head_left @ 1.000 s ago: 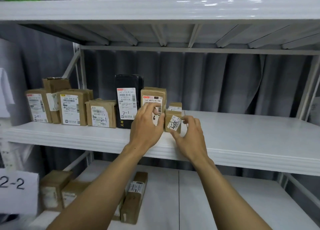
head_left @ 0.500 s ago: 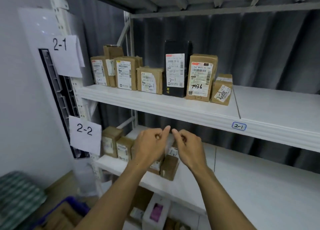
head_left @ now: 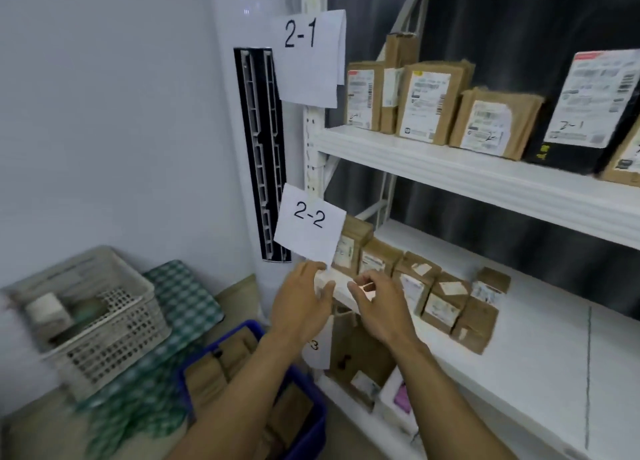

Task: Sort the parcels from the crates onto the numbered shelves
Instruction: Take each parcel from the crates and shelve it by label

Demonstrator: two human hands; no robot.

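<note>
In the head view, a white metal rack stands against a dark curtain (head_left: 519, 26), with a pale wall (head_left: 104, 113) on the left. A white tower air conditioner (head_left: 239, 147) with a black vertical vent (head_left: 263, 154) is set between wall and rack. Paper signs are fixed to the rack upright: the "2-1" sign (head_left: 306, 57) at the upper shelf (head_left: 485, 175) and the "2-2" sign (head_left: 308, 231) at the middle shelf (head_left: 536, 373). A third sign (head_left: 317, 354) is largely hidden behind the arms, so only a "3" is legible. On the upper shelf, brown parcels (head_left: 429, 102) are stood upright in a row, labels facing out, with a black parcel (head_left: 588, 113) beside them on the right. On the middle shelf, smaller brown parcels (head_left: 446, 303) are packed close together near its left end. On the lower shelf, a brown parcel (head_left: 360, 352) and a white box (head_left: 398, 393) are partly visible. On the floor, a blue crate (head_left: 313, 432) containing brown parcels (head_left: 214, 373) is placed below the arms; a white perforated basket (head_left: 114, 348) stands against the wall, and a green checked cloth (head_left: 180, 303) lies between them. The left grip (head_left: 301, 307) and right grip (head_left: 381, 310) are held side by side in front of the left corner of the middle shelf, fingers loosely curled. Nothing is seen held in either. Contact with the shelf edge cannot be determined because of blur.
</note>
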